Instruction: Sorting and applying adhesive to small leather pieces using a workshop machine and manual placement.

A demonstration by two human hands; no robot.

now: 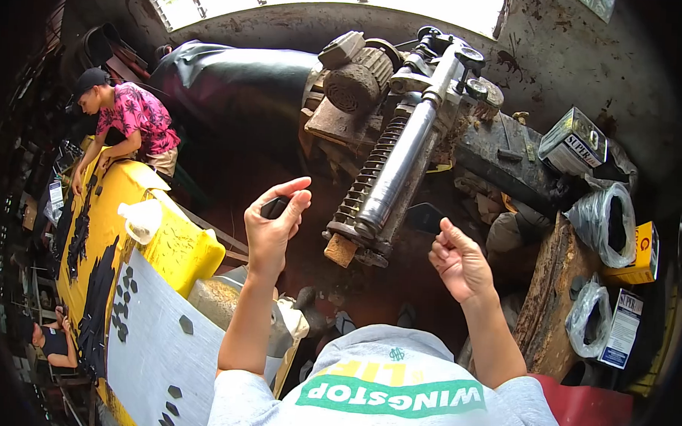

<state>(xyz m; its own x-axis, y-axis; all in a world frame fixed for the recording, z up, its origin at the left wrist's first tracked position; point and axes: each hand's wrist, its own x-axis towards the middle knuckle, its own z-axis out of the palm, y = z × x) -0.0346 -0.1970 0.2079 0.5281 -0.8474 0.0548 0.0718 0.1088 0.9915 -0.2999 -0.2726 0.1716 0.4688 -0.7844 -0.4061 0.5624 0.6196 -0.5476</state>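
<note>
My left hand (270,229) is raised left of a roller machine (400,166), its fingers and thumb closed around a small black piece (276,207). To the right of the machine's near end, my right hand (460,265) has its thumb and fingers curled together. A dark flat piece (423,216) shows by its fingertips; I cannot tell whether the hand grips it or it lies beyond. The machine has a shiny metal roller (395,170) beside a ribbed, spring-like row. A brown block (340,250) sits at its near end.
At left, a grey sheet (160,350) with several small black pieces lies on a yellow-covered table (121,188). A person in a pink shirt (138,119) bends over it; another sits lower left. A motor (358,80) adjoins the machine. Cans and plastic-wrapped coils (603,224) stand right.
</note>
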